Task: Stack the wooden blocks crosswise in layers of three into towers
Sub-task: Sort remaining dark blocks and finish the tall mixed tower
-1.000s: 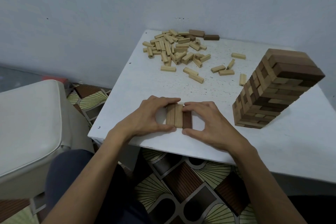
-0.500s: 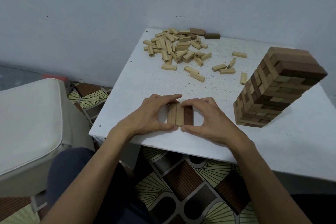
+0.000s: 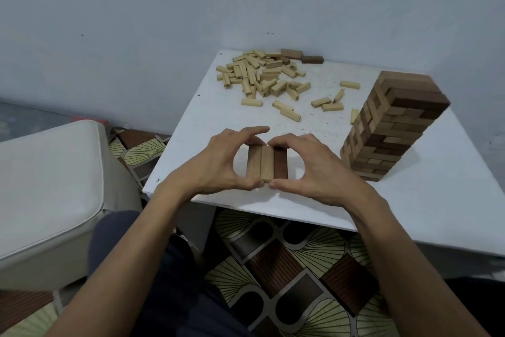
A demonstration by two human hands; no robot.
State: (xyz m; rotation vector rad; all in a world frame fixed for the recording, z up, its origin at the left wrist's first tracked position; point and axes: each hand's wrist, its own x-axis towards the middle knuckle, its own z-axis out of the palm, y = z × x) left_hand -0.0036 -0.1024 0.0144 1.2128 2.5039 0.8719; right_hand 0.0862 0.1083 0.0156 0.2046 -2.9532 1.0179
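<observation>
Three blocks (image 3: 267,163) lie flat at the front, side by side and touching. Two are light brown and the right one is dark brown. A tall tower (image 3: 388,129) of light and dark blocks stands to their right, apart from them. Far behind lies a messy pile of small pale blocks (image 3: 262,74). A few loose pale blocks (image 3: 328,103) lie near it, and two dark blocks (image 3: 300,55) lie just behind it.

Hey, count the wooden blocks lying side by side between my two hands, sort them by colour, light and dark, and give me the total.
Light wooden blocks: 2
Dark wooden block: 1
Total: 3
</observation>
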